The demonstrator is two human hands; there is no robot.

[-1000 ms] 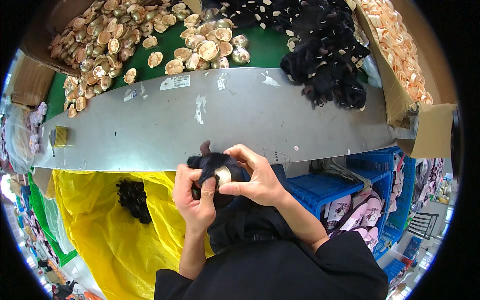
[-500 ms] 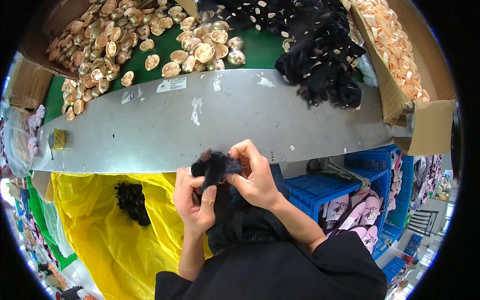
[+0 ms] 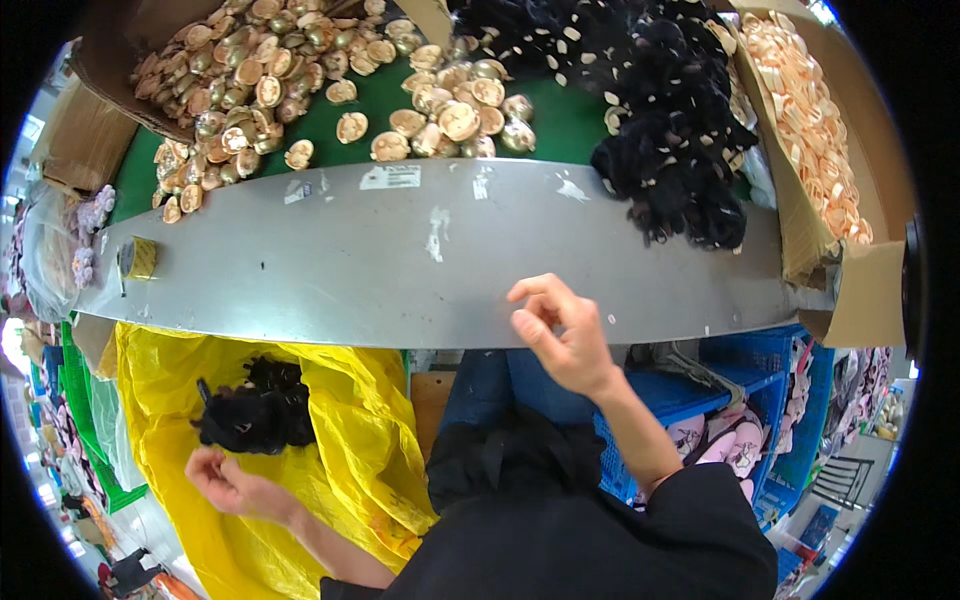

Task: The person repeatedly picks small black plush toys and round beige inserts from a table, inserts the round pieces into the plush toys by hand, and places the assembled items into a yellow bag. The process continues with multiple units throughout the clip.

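Note:
My left hand (image 3: pixel 225 482) hangs over the open yellow bag (image 3: pixel 340 440) at the lower left, fingers loosely curled and empty, just below a clump of black fluffy pieces (image 3: pixel 250 410) lying inside the bag. My right hand (image 3: pixel 560 335) hovers at the near edge of the grey metal counter (image 3: pixel 400 270), fingers apart, holding nothing. Beyond the counter lie a heap of black fluffy pieces (image 3: pixel 670 150) and many round golden shells (image 3: pixel 440 120) on a green surface.
A cardboard box of pale orange round pieces (image 3: pixel 810 110) stands at the right. A roll of yellow tape (image 3: pixel 138 258) sits on the counter's left end. Blue plastic crates (image 3: pixel 720 390) stand under the counter at the right. A cardboard box (image 3: pixel 130 50) holds more shells at the far left.
Both hands held a black fluffy piece together in front of me. Now they have parted: the left has swung down to the yellow bag, the right is empty by the counter.

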